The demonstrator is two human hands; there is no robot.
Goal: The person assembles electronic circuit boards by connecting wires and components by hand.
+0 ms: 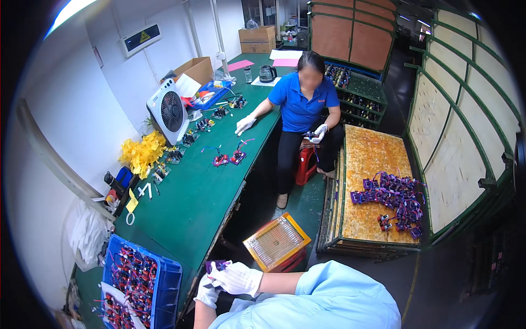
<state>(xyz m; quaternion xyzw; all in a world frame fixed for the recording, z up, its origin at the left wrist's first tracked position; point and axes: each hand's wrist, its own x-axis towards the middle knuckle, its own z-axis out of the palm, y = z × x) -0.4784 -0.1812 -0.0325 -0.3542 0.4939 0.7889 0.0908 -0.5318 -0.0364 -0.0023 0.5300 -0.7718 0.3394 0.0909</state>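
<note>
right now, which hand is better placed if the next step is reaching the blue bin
Probably the left hand: it is nearer the blue bin, while the right hand lies farther from it. Both are close together by the purple part; which one grips it is unclear.

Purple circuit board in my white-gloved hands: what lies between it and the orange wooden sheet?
In the head view, from board to sheet: a yellow-framed rectangular panel, then green floor.
</note>
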